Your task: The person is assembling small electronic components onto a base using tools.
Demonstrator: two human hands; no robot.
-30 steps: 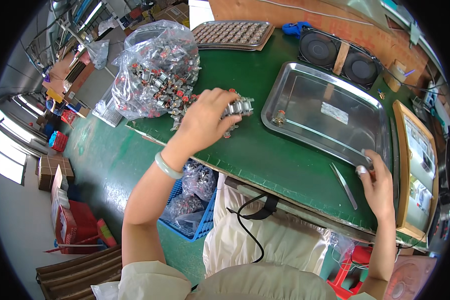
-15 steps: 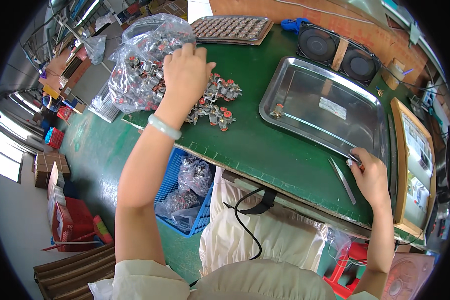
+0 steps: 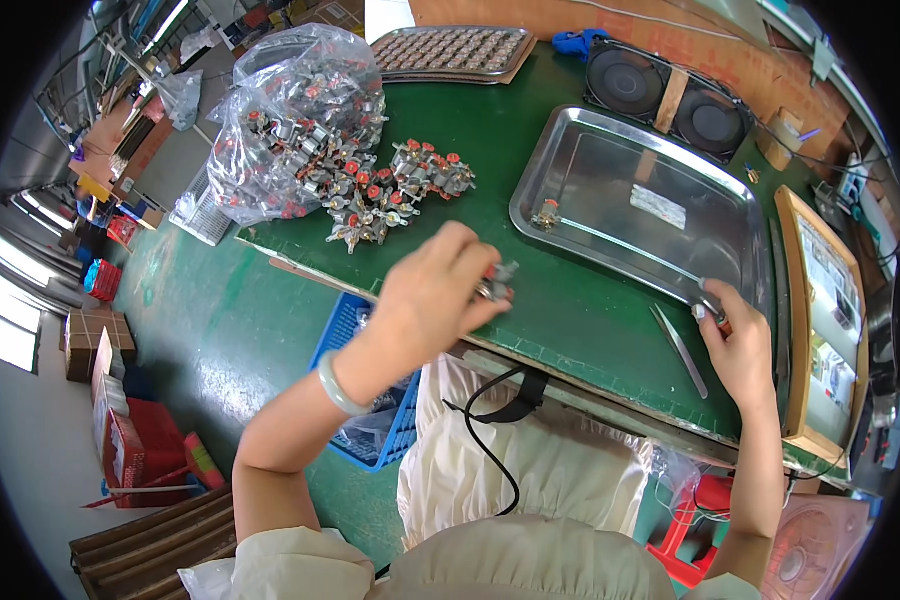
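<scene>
My left hand (image 3: 435, 295) is closed on a small metal part with a red tip (image 3: 497, 282), held just above the near edge of the green table (image 3: 570, 310). A pile of the same red-capped metal parts (image 3: 390, 190) lies on the table beyond it, spilling from a clear plastic bag (image 3: 290, 120) full of them. My right hand (image 3: 735, 345) grips the near right rim of a shiny steel tray (image 3: 670, 160). One small part (image 3: 547, 214) lies inside the tray at its left. Metal tweezers (image 3: 680, 350) lie on the table just left of my right hand.
A flat tray of small parts (image 3: 455, 52) and two black speakers (image 3: 670, 95) stand at the table's back. A wood-framed panel (image 3: 820, 310) lies at the right edge. A blue crate (image 3: 370, 400) with bagged parts sits under the table; boxes stand on the green floor at left.
My left hand has come back from the bag toward me with a part in its fingers, leaving a pile of parts on the table. The right hand stays on the tray's rim.
</scene>
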